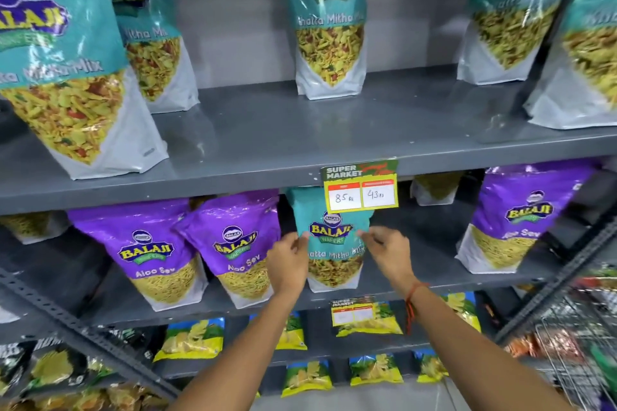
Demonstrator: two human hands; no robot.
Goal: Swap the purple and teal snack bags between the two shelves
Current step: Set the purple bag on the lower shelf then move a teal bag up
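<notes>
On the lower shelf point(394, 280), a teal bag point(329, 243) stands upright between both hands. Left hand point(288, 264) pinches its left edge, right hand point(389, 252) its right, equally near.

Grey painted metal shelving unit point(267, 140) with a plain grey back panel point(233, 10). Slotted grey steel upright point(83, 330) at lower left. Wire mesh basket rack point(574, 337) at lower right. Even overhead light glares on the shelf surface.
</notes>
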